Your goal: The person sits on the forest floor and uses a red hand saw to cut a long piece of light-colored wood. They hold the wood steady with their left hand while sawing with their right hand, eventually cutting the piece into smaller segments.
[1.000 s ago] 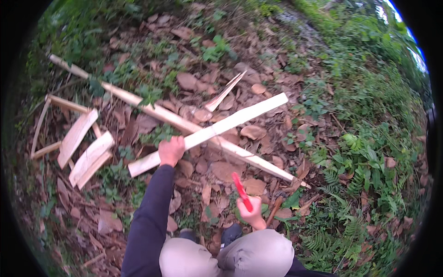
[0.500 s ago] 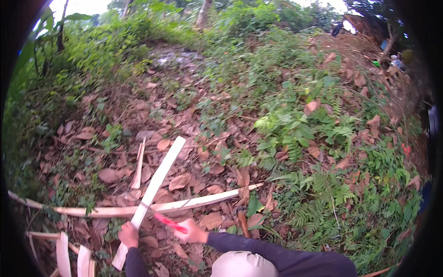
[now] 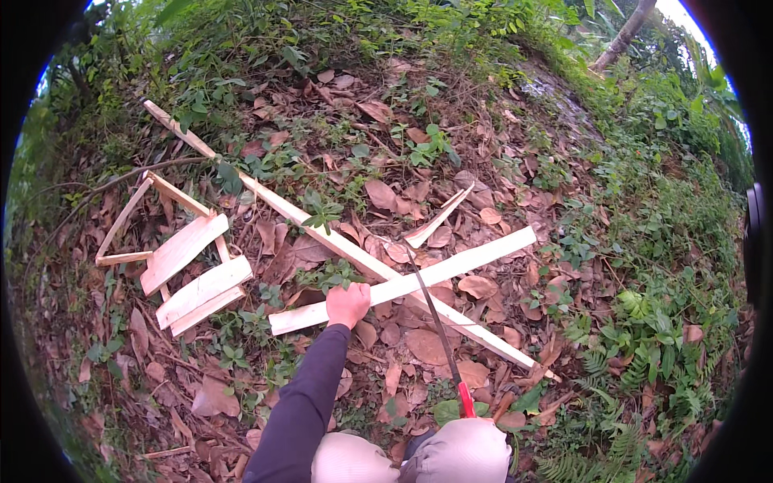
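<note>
A pale flat wooden plank [image 3: 435,275] lies slantwise across a longer, narrow wooden strip [image 3: 278,203] on the leaf-covered ground. My left hand [image 3: 349,304] is closed on the plank near its left end, pressing it down. A handsaw [image 3: 436,322] with a thin dark blade and a red handle crosses the plank to the right of that hand, its tip pointing away from me. The handle runs down to my right knee, which hides nearly all of my right hand at the grip. A split, pointed wood offcut [image 3: 440,219] lies just beyond the plank.
On the left, two short pale boards [image 3: 187,254] rest on a frame of thin wooden sticks [image 3: 125,217]. My knees [image 3: 457,452] are at the lower edge. Dry brown leaves surround the wood, with ferns [image 3: 612,378] at right and bushes beyond.
The view has swung left, so the wood appears farther right and the stick frame shows fully. The saw now points away from me, its handle by my knee; my right forearm is hidden.
</note>
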A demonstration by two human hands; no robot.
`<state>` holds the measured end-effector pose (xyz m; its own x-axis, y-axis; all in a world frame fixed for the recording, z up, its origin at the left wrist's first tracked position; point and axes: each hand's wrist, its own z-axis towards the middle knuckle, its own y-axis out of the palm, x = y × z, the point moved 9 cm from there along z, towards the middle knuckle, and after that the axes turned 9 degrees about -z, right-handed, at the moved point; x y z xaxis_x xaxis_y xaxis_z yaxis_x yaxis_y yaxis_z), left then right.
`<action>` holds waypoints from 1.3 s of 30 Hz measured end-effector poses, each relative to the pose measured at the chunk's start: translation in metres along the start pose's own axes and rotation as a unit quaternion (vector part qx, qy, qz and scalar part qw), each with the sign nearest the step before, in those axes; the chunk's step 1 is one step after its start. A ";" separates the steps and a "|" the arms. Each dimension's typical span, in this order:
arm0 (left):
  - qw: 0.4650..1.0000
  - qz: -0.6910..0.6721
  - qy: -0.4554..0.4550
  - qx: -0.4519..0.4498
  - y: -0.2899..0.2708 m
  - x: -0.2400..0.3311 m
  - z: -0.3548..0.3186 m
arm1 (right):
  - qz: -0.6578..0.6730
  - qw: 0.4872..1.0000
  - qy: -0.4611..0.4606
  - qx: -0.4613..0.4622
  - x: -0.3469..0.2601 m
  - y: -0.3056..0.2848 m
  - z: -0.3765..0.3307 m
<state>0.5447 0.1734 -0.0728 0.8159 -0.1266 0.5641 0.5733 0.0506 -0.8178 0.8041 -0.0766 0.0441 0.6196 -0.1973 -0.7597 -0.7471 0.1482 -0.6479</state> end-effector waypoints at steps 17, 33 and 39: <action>0.999 0.019 0.021 0.046 0.006 -0.018 -0.005 | 0.100 0.994 0.019 -0.029 -0.031 0.018 0.070; 0.999 0.008 0.003 0.041 0.002 0.005 -0.002 | -0.077 0.997 -0.007 0.014 -0.004 -0.022 -0.011; 0.999 0.027 -0.002 -0.034 0.007 -0.011 -0.013 | 0.076 0.996 0.027 -0.041 0.026 0.003 0.016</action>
<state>0.5390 0.1624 -0.0860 0.8461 -0.1219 0.5189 0.5218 -0.0098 -0.8530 0.8214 -0.0653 0.0213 0.4854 -0.2303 -0.8434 -0.8499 0.1021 -0.5170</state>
